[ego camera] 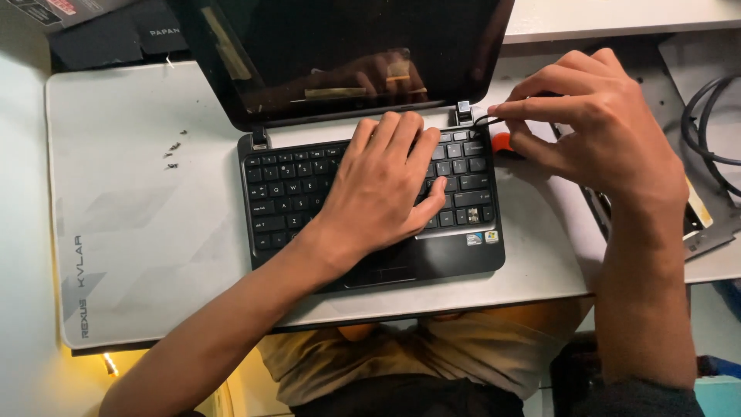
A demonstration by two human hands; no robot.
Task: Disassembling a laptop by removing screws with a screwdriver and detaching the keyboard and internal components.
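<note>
Small black laptop [370, 193] sits near the front edge of the white desk mat [139, 232]; left hand [382, 185] pressed flat, fingers together, on its keyboard, right hand [594, 123] pinching a thin tool [485, 120] at the right hinge [463, 113]—best kept steady, levering gently.

A small electronics repair bench

A grey work mat [147, 224] covers the surface; loose screws [172, 153] at 10 o'clock, cables [706, 131] and a metal plate [710, 228] at 3 o'clock.
</note>
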